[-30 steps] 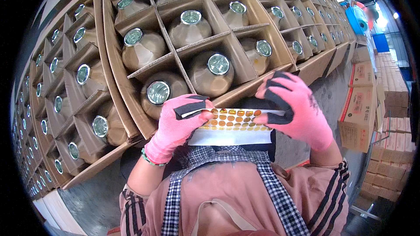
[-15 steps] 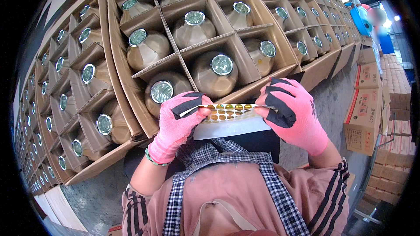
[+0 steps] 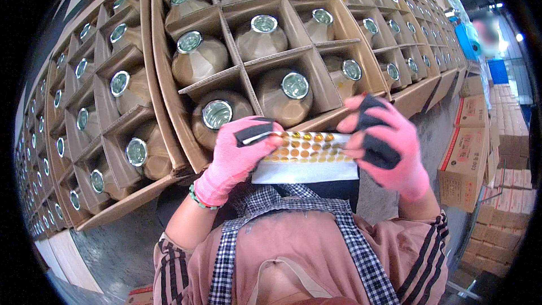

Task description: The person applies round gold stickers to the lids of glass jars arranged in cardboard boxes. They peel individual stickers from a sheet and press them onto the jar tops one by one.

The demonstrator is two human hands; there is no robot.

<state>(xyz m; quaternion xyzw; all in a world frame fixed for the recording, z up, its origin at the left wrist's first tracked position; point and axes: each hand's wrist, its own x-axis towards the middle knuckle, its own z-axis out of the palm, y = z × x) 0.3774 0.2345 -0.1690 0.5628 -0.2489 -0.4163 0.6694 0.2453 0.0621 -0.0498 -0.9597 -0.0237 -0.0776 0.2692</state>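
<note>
My left hand (image 3: 236, 155), in a pink knit glove with black patches and bare fingertips, pinches the left end of a sticker sheet (image 3: 307, 170). The sheet carries rows of round gold stickers, with a blank white strip along its near side. At its right end is my right hand (image 3: 392, 149), gloved the same way. Its fingers are spread and slightly blurred, with the thumb beside the sheet's edge and the forefinger lifted apart from it. Just beyond the sheet, a rounded glass jar (image 3: 285, 99) stands upright in a cardboard compartment.
The divided carton (image 3: 169, 107) ahead holds several jars with shiny rims. More jar-filled cartons (image 3: 164, 172) extend left and far right. Closed cardboard boxes (image 3: 466, 152) are stacked at right on the grey floor (image 3: 381, 192). A blurred person in blue (image 3: 467, 39) is at the far right.
My right hand has opened its grip at the sheet's right end and its fingers have spread. The sheet lies flatter, showing more stickers. My left hand keeps its pinch.
</note>
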